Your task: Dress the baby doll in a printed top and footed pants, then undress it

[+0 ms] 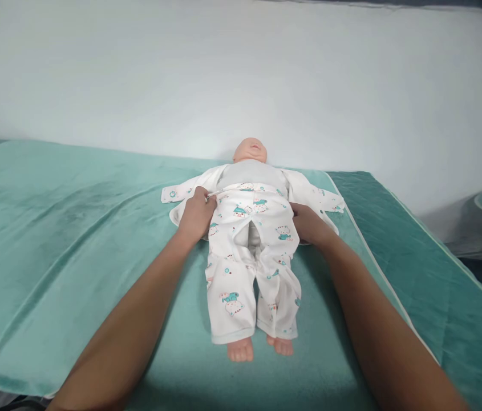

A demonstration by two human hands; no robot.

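Observation:
A baby doll (pixel 250 150) lies on its back, head toward the wall and bare feet toward me. It wears white printed split-crotch pants (pixel 232 299), pulled up to the waist. A white long-sleeved jacket (pixel 298 185) is spread open beneath it, sleeves out to both sides, with a plain pale layer across the chest. My left hand (pixel 199 214) pinches the pants' waistband at the doll's hip. At the opposite hip my right hand (pixel 307 222) touches the pants' side, its fingertips hidden behind the cloth.
A teal plush blanket (pixel 73 228) with soft creases covers the bed under the doll. On the right lies a darker teal quilted cover (pixel 416 274) with pale piping. A white wall (pixel 223 74) rises directly behind the doll's head.

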